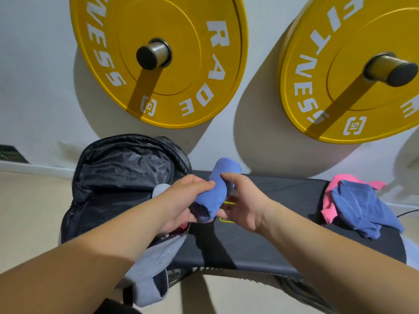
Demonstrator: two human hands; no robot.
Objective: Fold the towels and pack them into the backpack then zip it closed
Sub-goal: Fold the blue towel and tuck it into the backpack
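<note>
I take the backpack (118, 182) as my mark, since it lies open on the left end of the counter (260, 241) with its dark lining turned up toward me. Nearest to me, the pack's grey front panel hangs over the counter's near edge, and my left forearm crosses just above it. Just right of the pack's mouth, my left hand (179, 200) is closed around the near, lower end of the rolled blue towel (217, 189), thumb on top and fingers wrapped beneath. My right hand (244, 200) has a looser grip on the same roll from its right side, with the thumb pressed on the roll's middle and the fingers cupped under it. The roll's long axis runs from my left palm up and away toward the wall, tilting a little to the right, so its far end points away from the pack. The opening lies to the left of the roll, and my left hand is plainly the nearer to it. I judge the next move is to swing the roll leftward and nose it down into the mouth. Farther right of the pack, well apart from both hands, a loose blue towel (362, 207) lies crumpled over a pink towel (333, 200), both not yet folded.
</note>
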